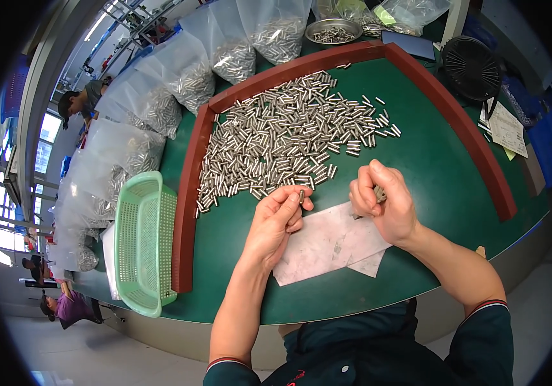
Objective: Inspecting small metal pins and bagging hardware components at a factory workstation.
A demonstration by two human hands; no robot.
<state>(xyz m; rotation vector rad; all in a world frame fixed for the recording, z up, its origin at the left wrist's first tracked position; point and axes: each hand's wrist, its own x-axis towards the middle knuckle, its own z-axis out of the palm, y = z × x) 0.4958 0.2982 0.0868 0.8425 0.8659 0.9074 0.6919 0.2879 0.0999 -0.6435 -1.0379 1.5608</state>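
Between the thumb and fingers of my left hand [274, 222] is a small metal pin [301, 196], held upright near the front edge of a big heap of like pins [276, 132]. My right hand [388, 199] is closed in a loose fist to the right. A bit of greyish material, perhaps a cloth [379, 193], shows between its fingers. Below both hands lie stained white paper sheets [321, 248] on the green tabletop [411, 141]. The heap spreads across the table beyond my hands, with a few pins scattered at its right side.
A dark red rail [189, 212] borders the work area at left, back and right. Outside it stand a light green plastic basket [137, 251], clear bags of pins [234, 58], a metal bowl [334, 31] and a black fan [472, 67]. People work far left.
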